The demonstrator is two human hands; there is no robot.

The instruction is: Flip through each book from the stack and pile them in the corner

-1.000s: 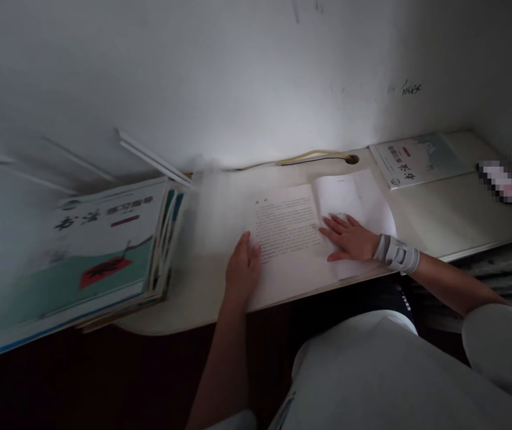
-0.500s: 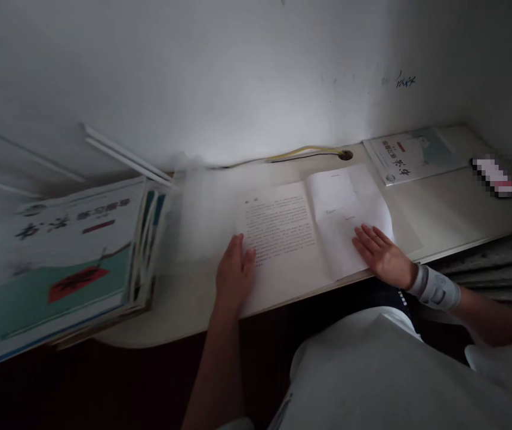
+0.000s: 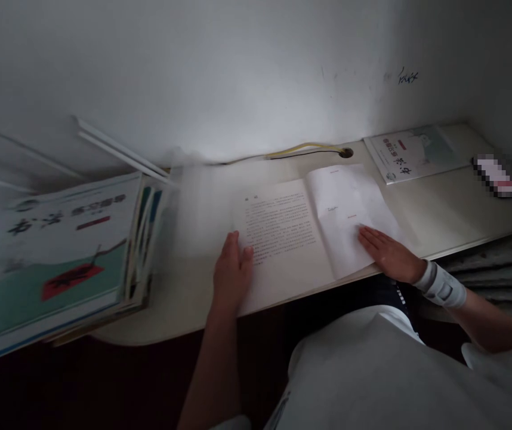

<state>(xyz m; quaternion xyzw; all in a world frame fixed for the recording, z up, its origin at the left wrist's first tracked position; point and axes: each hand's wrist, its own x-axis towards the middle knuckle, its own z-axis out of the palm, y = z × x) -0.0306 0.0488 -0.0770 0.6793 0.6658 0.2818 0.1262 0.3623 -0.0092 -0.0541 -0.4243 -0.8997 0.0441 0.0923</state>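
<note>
An open book [image 3: 310, 221] lies on the pale desk [image 3: 453, 215] in front of me. Its left page carries printed text and its right page is nearly blank. My left hand [image 3: 231, 275] rests flat on the book's left edge, fingers together and stretched out. My right hand [image 3: 388, 254] lies flat on the lower part of the right page, fingers extended. A white wrist strap [image 3: 441, 285] sits on my right wrist. Neither hand holds anything.
A stack of books [image 3: 63, 263] with a white and teal cover on top overhangs the desk's left end. A thin booklet [image 3: 412, 154] and a blurred small object [image 3: 495, 175] lie at the back right. A yellow cable [image 3: 305, 149] runs into a desk hole near the wall.
My right hand has slid from the book's middle fold rightwards and down onto the right page. The left hand has stayed on the left edge.
</note>
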